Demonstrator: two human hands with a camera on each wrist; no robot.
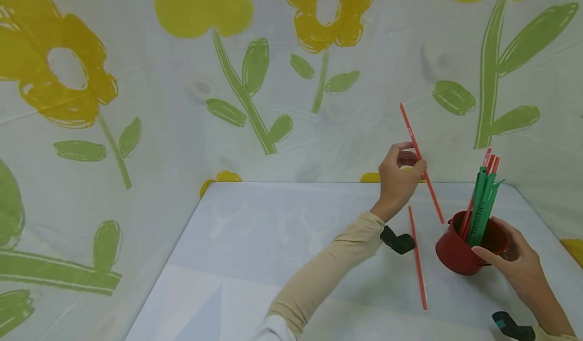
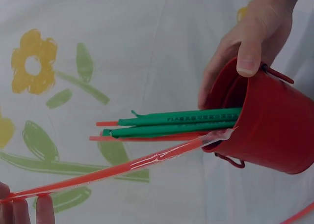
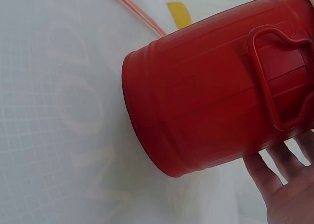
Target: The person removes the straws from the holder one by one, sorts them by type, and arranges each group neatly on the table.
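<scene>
In the head view, my left grip (image 1: 397, 179) pinches a thin red straw (image 1: 433, 197) between thumb and fingers, above the far part of the counter (image 1: 255, 240). The straw slants, its upper end leaning left and its lower end just beside the red bucket (image 1: 457, 257). My right grip (image 1: 519, 262) is curled round the bucket's right side, thumb toward me. The bucket tilts; green-wrapped straws (image 1: 483, 207) and a few red ends (image 1: 491, 163) stick out of its mouth. A second straw (image 1: 418, 265), also red, lies on the counter between my left sleeve (image 1: 337, 260) and the bucket. Behind hangs a pale cloth (image 1: 173, 93) printed with yellow flowers.

In the left wrist view, the pinched straw shows a clear wrapper, and its far end overlaps the bucket's rim; I cannot tell whether they touch. Only my left fingertips appear, at the lower left corner. My right thumb lies over the rim, beside the opening.

In the right wrist view, the bucket's wall fills much of the frame, with a side handle (image 3: 265, 84) on it. My right fingers support it from the lower right.
</scene>
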